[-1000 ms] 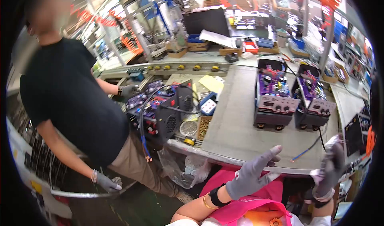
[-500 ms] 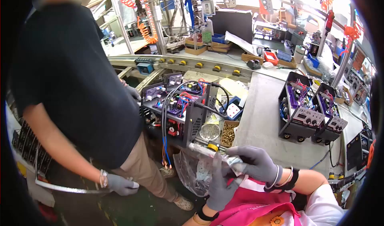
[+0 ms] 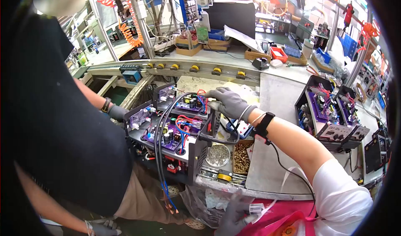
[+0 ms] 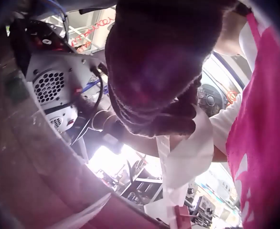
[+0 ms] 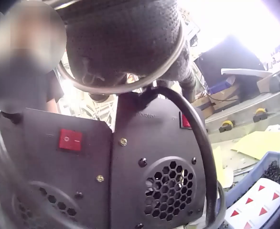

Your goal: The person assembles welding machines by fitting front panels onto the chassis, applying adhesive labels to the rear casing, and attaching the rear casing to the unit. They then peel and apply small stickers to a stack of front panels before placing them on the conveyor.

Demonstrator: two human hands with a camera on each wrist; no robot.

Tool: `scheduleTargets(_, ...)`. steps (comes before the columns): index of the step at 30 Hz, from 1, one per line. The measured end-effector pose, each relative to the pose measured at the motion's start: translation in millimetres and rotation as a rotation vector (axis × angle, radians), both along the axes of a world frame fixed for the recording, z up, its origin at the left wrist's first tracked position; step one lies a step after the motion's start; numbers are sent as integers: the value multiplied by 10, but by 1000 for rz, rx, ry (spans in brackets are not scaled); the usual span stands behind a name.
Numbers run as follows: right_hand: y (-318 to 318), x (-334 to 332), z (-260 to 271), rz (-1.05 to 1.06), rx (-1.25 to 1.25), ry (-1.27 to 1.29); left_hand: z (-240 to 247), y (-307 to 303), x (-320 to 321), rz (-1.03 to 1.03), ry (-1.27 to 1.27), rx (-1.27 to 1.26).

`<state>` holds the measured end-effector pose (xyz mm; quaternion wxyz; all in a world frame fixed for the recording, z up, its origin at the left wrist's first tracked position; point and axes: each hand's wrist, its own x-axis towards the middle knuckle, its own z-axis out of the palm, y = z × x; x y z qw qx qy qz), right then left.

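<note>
Two open welding machines stand side by side at the left bench edge, purple circuit boards exposed. My right hand [image 3: 230, 103], in a grey glove, lies over the top of the far machine's black rear panel [image 5: 130, 117], fingers bent over its edge beside a thick black cable [image 5: 190, 112]. The nearer machine's rear panel [image 3: 198, 146] carries a red switch [image 5: 70, 139]. Low by the pink apron, my left hand [image 3: 234, 217] pinches a white paper strip [image 4: 190, 150] with a printed label [image 3: 255, 208]. The left fingers [image 4: 178, 125] curl over the strip.
A person in a black shirt [image 3: 75, 127] stands at left, one gloved hand [image 3: 118, 113] at the machines. A dish of small parts [image 3: 217, 155] and a box of brass fittings [image 3: 242, 157] sit nearby. Two more machines [image 3: 332, 129] stand at right. A plastic bag [image 3: 196, 204] hangs below.
My hands, together on the strip half a second ago, have parted. The right has reached forward to the machines; the left stays low with the strip. The view has shifted left.
</note>
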<state>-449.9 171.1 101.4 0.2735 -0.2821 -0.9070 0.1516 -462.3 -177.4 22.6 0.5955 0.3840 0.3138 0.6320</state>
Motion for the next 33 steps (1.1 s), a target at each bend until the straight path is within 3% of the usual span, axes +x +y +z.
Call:
scheduleTargets(1,102,-6,-70,28,3,59,-16,57,-48,-22,-98,-41)
scheduleTargets(4,469,5,-183,103,22,212,-135,312,-243,117,-63,-257)
scheduleTargets(8,1107,74,-262,-60,-190,130,-52,662,-326,253,-207,-278)
scheduleTargets(9,1178,105,-210,-134,-386,83,-191,703,-343,294,-136,-263)
scheduleTargets(10,1371,127,-346,-135,-235,95,-164,739,-357,308,-162,-306)
scheduleTargets(13,1674,186,-589,-181,-541,221,-17,814,-318,376,-192,-427)
scheduleTargets(16,1872,159,-679,-190,-531,184,-190,817,-355,526,-102,-519)
scheduleTargets(26,2529,72,-644,-111,-676,235,-374,719,-343,524,-149,-494)
scheduleTargets(28,2588,77,-659,-147,-652,248,-183,793,-315,491,-219,-499)
scheduleTargets(33,2606,79,-619,-176,-554,174,-230,766,-318,485,-200,-519)
